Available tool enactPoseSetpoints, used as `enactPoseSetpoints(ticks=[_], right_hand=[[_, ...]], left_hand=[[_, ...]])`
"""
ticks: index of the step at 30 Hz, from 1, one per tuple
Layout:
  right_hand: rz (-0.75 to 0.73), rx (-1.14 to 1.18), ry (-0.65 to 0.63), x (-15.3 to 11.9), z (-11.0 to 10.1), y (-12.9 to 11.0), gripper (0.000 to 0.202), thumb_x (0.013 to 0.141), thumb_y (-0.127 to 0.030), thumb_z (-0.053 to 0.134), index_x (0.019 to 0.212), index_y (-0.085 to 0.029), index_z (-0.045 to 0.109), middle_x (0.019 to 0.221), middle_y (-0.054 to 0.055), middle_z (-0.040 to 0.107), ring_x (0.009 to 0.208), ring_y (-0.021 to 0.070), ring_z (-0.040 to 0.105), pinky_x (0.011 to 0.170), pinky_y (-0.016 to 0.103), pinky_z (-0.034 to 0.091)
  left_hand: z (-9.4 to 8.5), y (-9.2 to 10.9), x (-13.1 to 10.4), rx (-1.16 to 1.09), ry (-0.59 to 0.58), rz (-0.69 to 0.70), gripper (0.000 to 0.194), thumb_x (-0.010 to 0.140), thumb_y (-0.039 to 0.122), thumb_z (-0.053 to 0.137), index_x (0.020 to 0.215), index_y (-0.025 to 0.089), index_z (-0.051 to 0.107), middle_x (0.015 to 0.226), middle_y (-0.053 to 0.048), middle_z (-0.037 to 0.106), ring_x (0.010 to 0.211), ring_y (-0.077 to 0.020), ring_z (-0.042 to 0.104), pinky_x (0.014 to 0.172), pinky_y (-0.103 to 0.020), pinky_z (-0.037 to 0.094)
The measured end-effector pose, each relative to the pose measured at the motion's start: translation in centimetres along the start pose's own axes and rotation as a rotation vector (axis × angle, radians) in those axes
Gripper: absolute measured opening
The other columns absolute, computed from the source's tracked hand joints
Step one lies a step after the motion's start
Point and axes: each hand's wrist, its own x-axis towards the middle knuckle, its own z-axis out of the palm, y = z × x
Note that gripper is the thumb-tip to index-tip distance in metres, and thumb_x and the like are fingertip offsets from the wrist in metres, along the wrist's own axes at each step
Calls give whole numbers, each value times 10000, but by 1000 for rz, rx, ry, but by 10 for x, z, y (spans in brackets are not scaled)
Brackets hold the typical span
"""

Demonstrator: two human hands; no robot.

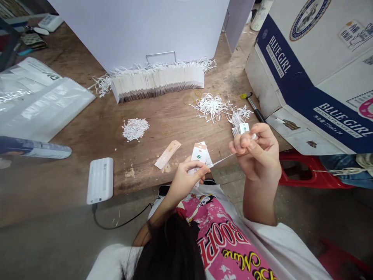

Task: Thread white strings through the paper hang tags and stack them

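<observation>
White paper tags [199, 154] with a green mark are pinched in my left hand [190, 175] at the table's front edge. A white string [223, 159] runs taut from them to my right hand [256, 151], whose fingers are closed on its end, with a small white tip showing. Just behind my right hand lie more tags [244, 128] with bunched strings. A short stack of pinkish tags [168, 154] rests left of my left hand. Loose white strings [212, 107] are heaped farther back, and small white pieces [135, 129] form a pile to the left.
A long row of strung tags [159, 83] stands before a white board [145, 31]. On the right are a Blue Girl carton [309, 89], a black-handled tool [256, 110] and a red stool [317, 177]. Leftward lie a power bank [100, 180] and plastic bags [55, 109].
</observation>
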Motion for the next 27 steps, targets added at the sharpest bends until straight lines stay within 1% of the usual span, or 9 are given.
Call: enactPoseSetpoints(ticks=[3, 6, 8, 11, 15, 18, 21, 24, 27], right_hand=[[27, 38, -70, 4, -2, 3, 284, 684, -290, 799, 908, -310, 626, 507, -88, 491, 461, 108, 443, 492, 258, 443], [-18, 30, -174, 9, -6, 8, 268, 672, -427, 784, 816, -332, 579, 387, -115, 288, 373, 118, 322, 447, 275, 395], [-41, 43, -223, 12, -7, 11, 250, 677, -452, 770, 766, -338, 565, 360, -115, 235, 353, 123, 287, 428, 275, 370], [-6, 43, -203, 14, -8, 13, 243, 648, -428, 787, 709, -339, 569, 354, -101, 267, 356, 132, 296, 397, 265, 334], [-2, -13, -155, 13, -9, 12, 367, 589, -457, 811, 579, -290, 484, 358, -95, 270, 345, 121, 260, 360, 249, 287], [-36, 63, -223, 16, -12, 16, 426, 626, -467, 785, 526, -270, 421, 347, -104, 211, 317, 106, 191, 331, 244, 267], [-131, 289, -374, 23, -17, 25, 355, 674, -505, 739, 527, -299, 489, 335, -104, 193, 281, 101, 138, 289, 259, 237], [-192, 498, -491, 27, -20, 32, 190, 711, -501, 716, 643, -359, 610, 359, -99, 274, 276, 100, 125, 275, 272, 236], [-142, 522, -441, 25, -21, 32, 93, 745, -463, 705, 743, -392, 645, 412, -89, 360, 306, 108, 137, 281, 274, 254]], left_hand=[[-1, -6, 4, -92, -84, -35, 289, 771, 423, 680, 713, 141, 667, 567, 17, 568, 475, -66, 495, 455, -175, 375], [-2, -10, 6, -147, -158, -95, 328, 756, 468, 686, 713, 145, 662, 561, 16, 568, 458, -68, 493, 436, -176, 357], [-2, -12, 6, -155, -188, -123, 349, 743, 491, 690, 714, 144, 661, 562, 11, 570, 456, -72, 496, 428, -178, 351], [-2, -12, 6, -164, -203, -146, 347, 741, 490, 692, 723, 144, 663, 559, 10, 570, 448, -71, 489, 417, -177, 336], [0, -10, 5, -224, -218, -146, 317, 726, 460, 713, 684, 150, 657, 550, 18, 557, 453, -69, 487, 432, -182, 355], [1, -7, 4, -259, -236, -137, 320, 702, 452, 733, 645, 149, 649, 550, 21, 544, 455, -67, 474, 453, -197, 385], [0, -6, 3, -255, -259, -131, 327, 697, 453, 736, 641, 145, 642, 550, 22, 538, 450, -69, 473, 457, -206, 393], [-1, -9, 2, -229, -268, -120, 310, 732, 437, 714, 661, 142, 644, 558, 21, 546, 454, -68, 481, 466, -203, 389], [-1, -11, 1, -156, -230, -99, 303, 767, 439, 681, 696, 145, 653, 566, 18, 559, 466, -70, 487, 459, -193, 378]])
